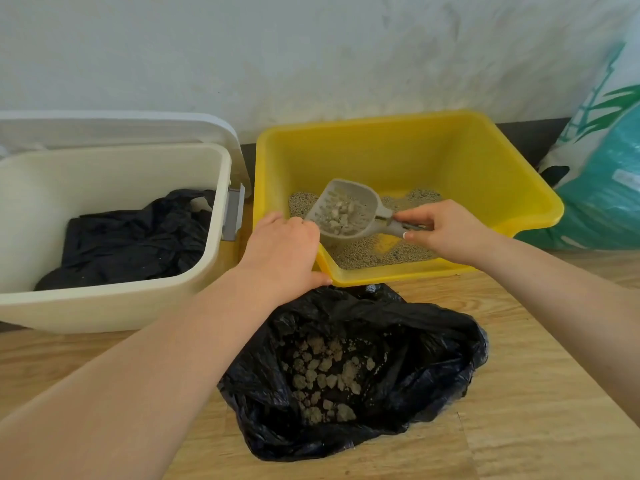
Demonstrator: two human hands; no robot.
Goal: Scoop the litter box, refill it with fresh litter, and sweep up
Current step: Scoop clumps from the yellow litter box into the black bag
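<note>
A yellow litter box [433,147] stands against the wall, tilted up at its near left corner, with a thin layer of grey litter [367,252] in the bottom. My left hand [282,251] grips that near left corner of the rim. My right hand [446,230] holds the handle of a grey slotted scoop [346,211], which hangs over the litter with several pale clumps in it. Just in front of the box, an open black trash bag [415,341] lies on the floor with several clumps [322,375] inside.
A cream bin [114,306] with a black liner stands at the left, its white lid leaning behind it. A white and green litter sack [602,188] leans on the wall at the right. The floor is light wood [536,410].
</note>
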